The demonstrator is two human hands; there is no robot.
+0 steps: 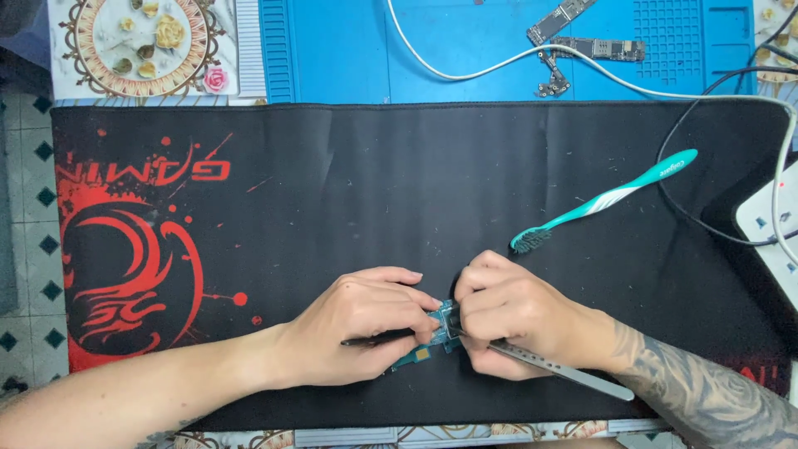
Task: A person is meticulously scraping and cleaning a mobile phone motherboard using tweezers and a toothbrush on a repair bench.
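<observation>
A small blue-green circuit board (426, 348) lies on the black and red desk mat (349, 199), pinched between both hands near the mat's front edge. My left hand (366, 328) presses on the board's left side and also holds a thin dark tool (374, 339) under its fingers. My right hand (511, 320) grips metal tweezers (565, 370), whose tips meet the board at its right end. Most of the board is hidden by my fingers.
A teal and white toothbrush (603, 202) lies on the mat behind my right hand. A blue work mat (349, 50) at the back carries two phone boards (586, 37) and a white cable (465, 73). A white power strip (773, 229) sits at the right edge.
</observation>
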